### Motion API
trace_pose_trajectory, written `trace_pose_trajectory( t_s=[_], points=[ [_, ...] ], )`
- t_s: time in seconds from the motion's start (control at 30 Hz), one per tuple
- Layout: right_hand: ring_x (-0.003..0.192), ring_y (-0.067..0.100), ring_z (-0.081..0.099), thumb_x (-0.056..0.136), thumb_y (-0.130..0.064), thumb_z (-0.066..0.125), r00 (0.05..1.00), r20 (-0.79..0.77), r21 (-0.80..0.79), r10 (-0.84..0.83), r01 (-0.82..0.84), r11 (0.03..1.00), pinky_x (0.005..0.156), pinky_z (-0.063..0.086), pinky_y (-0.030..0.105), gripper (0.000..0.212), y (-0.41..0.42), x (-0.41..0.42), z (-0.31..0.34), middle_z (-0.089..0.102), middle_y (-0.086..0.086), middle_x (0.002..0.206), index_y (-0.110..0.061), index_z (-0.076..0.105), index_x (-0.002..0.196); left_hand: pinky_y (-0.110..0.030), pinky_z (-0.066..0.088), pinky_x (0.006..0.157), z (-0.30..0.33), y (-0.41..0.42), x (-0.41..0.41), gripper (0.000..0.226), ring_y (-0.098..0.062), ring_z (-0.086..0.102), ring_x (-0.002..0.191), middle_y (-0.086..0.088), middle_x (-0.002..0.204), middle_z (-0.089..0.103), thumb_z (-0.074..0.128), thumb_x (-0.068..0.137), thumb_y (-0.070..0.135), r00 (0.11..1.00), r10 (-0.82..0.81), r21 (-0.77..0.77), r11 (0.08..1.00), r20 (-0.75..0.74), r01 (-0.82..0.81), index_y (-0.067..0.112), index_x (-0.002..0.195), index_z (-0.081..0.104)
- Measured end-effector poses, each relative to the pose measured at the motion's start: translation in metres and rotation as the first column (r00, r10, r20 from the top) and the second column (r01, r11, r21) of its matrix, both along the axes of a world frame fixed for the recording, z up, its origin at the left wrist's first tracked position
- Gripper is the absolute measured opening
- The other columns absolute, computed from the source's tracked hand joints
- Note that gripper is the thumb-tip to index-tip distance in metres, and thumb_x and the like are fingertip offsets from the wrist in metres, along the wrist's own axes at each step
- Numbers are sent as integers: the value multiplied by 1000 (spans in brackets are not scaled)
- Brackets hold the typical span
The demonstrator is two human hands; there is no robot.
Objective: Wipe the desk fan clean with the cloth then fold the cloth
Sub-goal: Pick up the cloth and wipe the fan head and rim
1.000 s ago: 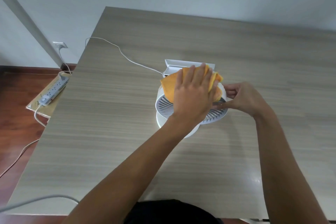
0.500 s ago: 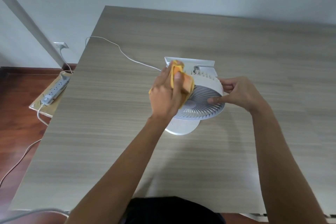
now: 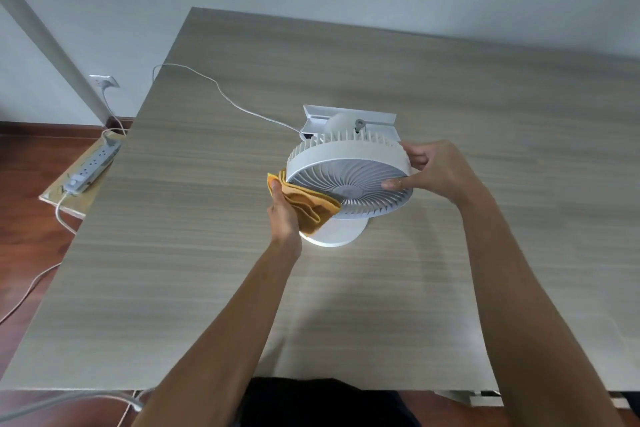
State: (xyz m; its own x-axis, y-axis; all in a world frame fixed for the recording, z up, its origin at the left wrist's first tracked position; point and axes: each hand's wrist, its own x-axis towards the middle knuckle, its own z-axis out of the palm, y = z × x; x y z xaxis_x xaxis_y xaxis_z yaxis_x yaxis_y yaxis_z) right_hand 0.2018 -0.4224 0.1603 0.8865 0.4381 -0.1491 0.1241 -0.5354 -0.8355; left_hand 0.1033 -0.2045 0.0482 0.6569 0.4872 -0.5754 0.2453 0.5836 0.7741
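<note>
A white desk fan (image 3: 349, 166) stands on its round base at the middle of the wooden desk (image 3: 194, 253), with the grille tilted up toward me. My left hand (image 3: 284, 218) is closed around a bunched orange cloth (image 3: 308, 208), pressed against the lower left rim of the grille. My right hand (image 3: 433, 170) grips the fan's right rim, thumb on the grille face and fingers behind the housing. A white bracket-like part (image 3: 346, 116) sits just behind the fan head.
A white cable (image 3: 221, 97) runs from the fan across the desk and over its left edge. A power strip (image 3: 95, 163) lies on a board on the floor at left, below a wall socket (image 3: 102, 81). The wall rises behind the desk.
My left hand has slid the cloth from the top of the grille, round its left side, down to the lower left rim. The grille now shows almost fully. My right hand keeps its grip.
</note>
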Motion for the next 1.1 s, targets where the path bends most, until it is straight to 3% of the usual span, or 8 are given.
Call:
trace_pose_trajectory(
  t_s=[0.2, 0.4, 0.57, 0.73, 0.87, 0.93, 1.0, 1.1],
  points=[
    [102, -5, 67, 54, -9, 94, 999, 4, 7, 31, -31, 999, 82, 50, 7, 76, -8, 3, -2, 73, -6, 113, -17, 67, 125, -55, 49, 98, -12, -9, -24, 60, -28, 68, 103, -9, 108, 73, 40, 83, 74, 998, -40, -63, 997, -40, 37, 23, 100, 67],
    [107, -3, 66, 55, -13, 94, 1000, 23, 37, 2, -3, 999, 85, 49, 7, 76, -6, -5, -6, 71, -7, 119, -18, 66, 126, -47, 53, 95, -12, -18, -53, 47, -26, 70, 95, -10, 98, 75, 41, 95, 57, 993, -59, -69, 996, -99, 53, 19, 94, 68],
    [107, 0, 67, 61, -21, 92, 995, 91, 127, -40, 28, 992, 92, 53, 19, 65, 1, -28, -12, 73, -10, 113, -25, 69, 122, -50, 52, 97, -19, -46, -75, 49, -28, 71, 97, -10, 98, 76, 46, 94, 55, 987, -132, -145, 982, -88, 119, 14, 103, 71],
    [126, 8, 56, 71, -21, 87, 942, 8, 164, -336, 330, 930, 106, 44, 25, 80, -8, -51, -38, 58, 4, 139, -8, 51, 141, -48, 51, 97, -22, -58, -82, 44, -28, 70, 97, -10, 98, 76, 46, 97, 49, 990, -127, -210, 971, -54, 113, 13, 102, 70],
    [111, 12, 65, 81, -17, 77, 827, -13, 168, -562, 556, 814, 92, 51, 15, 60, -16, -99, -58, 66, 10, 126, -9, 55, 136, -46, 54, 93, -25, -61, -83, 40, -25, 70, 90, -7, 92, 75, 45, 98, 46, 992, -121, -235, 965, -23, 112, 14, 102, 69],
    [93, 9, 70, 84, -21, 74, 841, -24, 108, -540, 539, 835, 90, 54, 23, 48, -15, -128, -72, 73, 6, 106, -15, 62, 130, -45, 53, 93, -28, -63, -84, 39, -24, 70, 87, -4, 84, 76, 44, 99, 45, 992, -124, -243, 963, -16, 116, 14, 98, 68],
    [84, -5, 68, 84, -34, 74, 893, -63, 36, -446, 449, 893, 86, 51, 13, 43, -10, -152, -84, 74, -4, 95, -22, 66, 124, -45, 53, 94, -31, -67, -85, 39, -23, 70, 86, -2, 80, 77, 43, 100, 45, 990, -143, -249, 959, -9, 137, 14, 96, 67],
    [91, -9, 65, 81, -48, 72, 945, -126, 6, -300, 304, 953, 82, 51, 11, 41, 1, -175, -95, 73, -13, 98, -28, 69, 116, -46, 52, 95, -30, -70, -87, 40, -23, 71, 90, -6, 88, 77, 43, 100, 44, 984, -177, -259, 949, 28, 178, 12, 101, 67]
  ],
)
